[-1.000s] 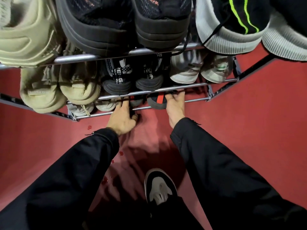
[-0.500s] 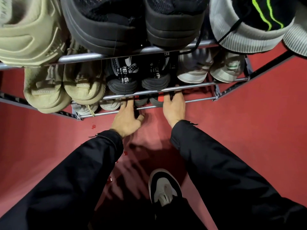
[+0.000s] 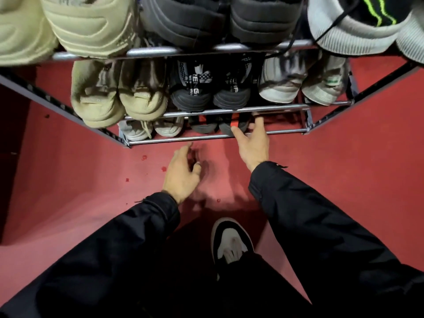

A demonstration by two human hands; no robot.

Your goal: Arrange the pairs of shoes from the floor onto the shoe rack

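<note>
While the head view shows three tiers of the shoe rack (image 3: 229,109) filled and a dark pair (image 3: 220,126) lowest, both the left hand (image 3: 183,175) and right hand (image 3: 252,145) are released, with bare floor (image 3: 344,180) suggesting near completion.

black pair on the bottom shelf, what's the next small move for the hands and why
Probably draw the right hand back off the rack. The black pair already sits side by side on the bottom shelf behind the front rail, next to the pale pair. The left hand hangs open over the red floor, holding nothing, and no loose shoes show on the floor.
</note>
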